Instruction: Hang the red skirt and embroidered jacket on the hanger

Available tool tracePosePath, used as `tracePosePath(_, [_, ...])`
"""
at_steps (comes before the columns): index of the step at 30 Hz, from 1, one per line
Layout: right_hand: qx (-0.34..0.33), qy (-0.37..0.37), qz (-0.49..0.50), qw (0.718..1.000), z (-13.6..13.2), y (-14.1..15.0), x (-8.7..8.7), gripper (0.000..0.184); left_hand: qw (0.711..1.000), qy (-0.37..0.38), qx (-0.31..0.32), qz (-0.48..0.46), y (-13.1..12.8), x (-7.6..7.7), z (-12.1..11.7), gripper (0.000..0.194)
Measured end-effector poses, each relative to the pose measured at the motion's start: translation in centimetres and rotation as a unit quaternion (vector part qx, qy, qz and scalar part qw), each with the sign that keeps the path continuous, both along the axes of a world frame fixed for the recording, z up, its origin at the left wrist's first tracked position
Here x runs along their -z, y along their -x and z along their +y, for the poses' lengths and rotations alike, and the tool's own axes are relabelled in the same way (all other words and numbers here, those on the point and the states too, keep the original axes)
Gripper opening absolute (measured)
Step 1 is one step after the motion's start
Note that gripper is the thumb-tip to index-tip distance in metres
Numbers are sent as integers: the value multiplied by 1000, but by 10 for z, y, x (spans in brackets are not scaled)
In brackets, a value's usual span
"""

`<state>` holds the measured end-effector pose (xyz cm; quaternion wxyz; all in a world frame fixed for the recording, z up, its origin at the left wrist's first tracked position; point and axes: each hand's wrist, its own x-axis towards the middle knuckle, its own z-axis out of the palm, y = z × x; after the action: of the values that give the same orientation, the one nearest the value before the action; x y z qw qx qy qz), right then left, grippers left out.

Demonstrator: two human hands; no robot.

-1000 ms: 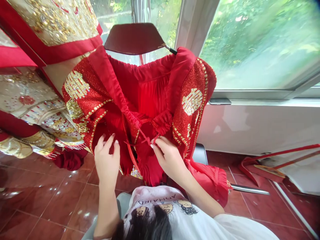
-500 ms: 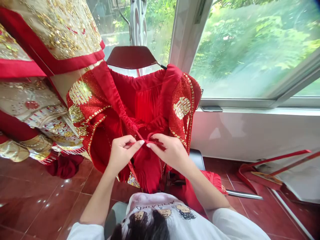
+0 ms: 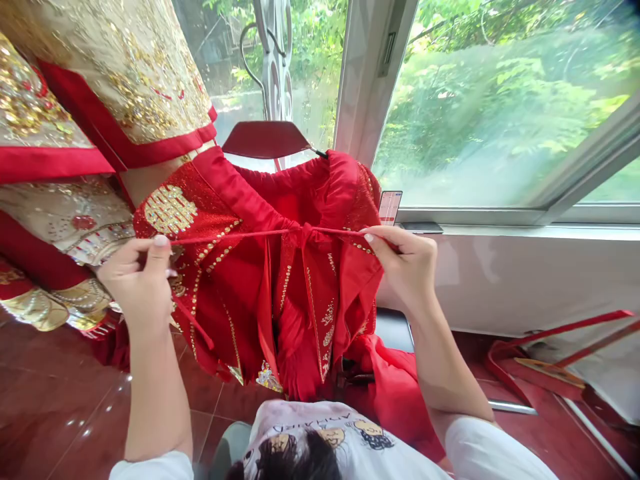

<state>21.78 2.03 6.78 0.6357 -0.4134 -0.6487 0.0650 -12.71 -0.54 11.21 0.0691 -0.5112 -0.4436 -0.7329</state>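
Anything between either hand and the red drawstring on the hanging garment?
Nothing visible: the left hand and right hand each pinch the red drawstring, which stretches nearly straight across the front of the red garment.

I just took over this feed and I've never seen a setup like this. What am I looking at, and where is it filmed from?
There is no machine here: a person works with two bare hands, and every picture comes from one camera worn on the head, looking forward and down. The left hand and right hand pinch a red cord, pulled taut across a red garment and knotted near its middle. The garment is on a hanger before a window. Beaded cream-and-red clothing hangs to the left.
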Motion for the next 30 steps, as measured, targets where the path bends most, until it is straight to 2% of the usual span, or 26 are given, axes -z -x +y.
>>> tracePosePath(4, [-32, 64, -148, 986, -2, 11, -6, 15, 994, 20, 104, -3, -9, -1, -8, 16])
tracePosePath(6, [-44, 115, -181, 976, -5, 19, -11, 14, 985, 73, 154, 37, -22, -5, -18, 9])
tracePosePath(7, [-42, 137, -185, 972, -5, 24, -13, 14, 981, 94, 151, 74, -31, -6, -22, 5])
tracePosePath(8, [-33, 154, -186, 970, -6, 29, -15, 13, 981, 98, 120, 120, -42, -6, -25, 3])
tracePosePath(10, [-3, 165, -187, 968, -6, 41, -19, 13, 971, 88, 19, 222, -67, -3, -24, 4])
tracePosePath(12, [32, 135, -198, 970, -6, 53, -23, 16, 944, 92, -59, 312, -92, 3, -15, 10])
tracePosePath(14, [60, 65, -225, 970, -2, 58, -31, 18, 911, 111, -80, 389, -111, 10, 1, 23])
tracePosePath(16, [91, -9, -237, 967, 7, 52, -38, 21, 874, 122, -84, 462, -120, 13, 19, 34])
tracePosePath(19, [130, -55, -165, 976, 27, 25, -41, 19, 807, 140, -72, 570, -119, 11, 41, 33])
tracePosePath(20, [130, -42, -123, 983, 32, 15, -38, 16, 785, 156, -65, 596, -118, 9, 45, 35])
tracePosePath(22, [89, 9, -53, 995, 38, 4, -24, 20, 752, 199, -54, 626, -121, 6, 50, 47])
tracePosePath(24, [19, 73, -15, 997, 36, 7, -2, 23, 740, 234, -43, 629, -131, 5, 52, 59])
tracePosePath(26, [-25, 110, -4, 994, 31, 21, 20, 28, 738, 259, -26, 623, -144, 5, 56, 63])
tracePosePath(28, [-6, 96, -5, 995, 26, 37, 39, 31, 739, 291, -7, 607, -154, 5, 64, 59])
tracePosePath(30, [44, 36, -23, 998, 21, 46, 50, 22, 750, 322, 29, 578, -156, 5, 74, 50])
